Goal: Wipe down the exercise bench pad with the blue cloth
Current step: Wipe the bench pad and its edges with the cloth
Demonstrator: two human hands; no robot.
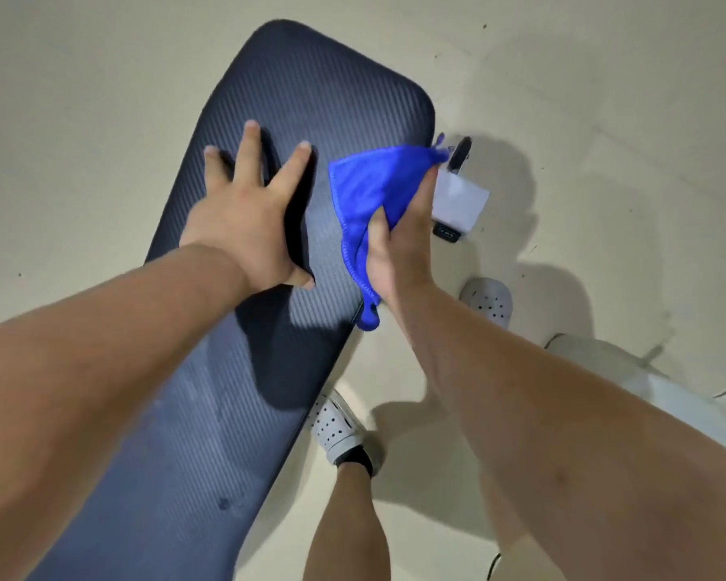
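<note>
Head view: left hand presses spread fingers flat on the dark ribbed bench pad; right hand grips the crumpled blue cloth at the pad's right edge.

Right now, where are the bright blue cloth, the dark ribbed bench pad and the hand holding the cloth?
bright blue cloth [369, 182]: head view, spread upper part.
dark ribbed bench pad [332, 90]: head view, bare far end.
right hand [399, 245]: head view, its middle.

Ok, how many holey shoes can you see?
2. The near shoe stands beside the bench pad, on a foot. The far shoe sits further right, partly hidden behind the right arm.
</note>
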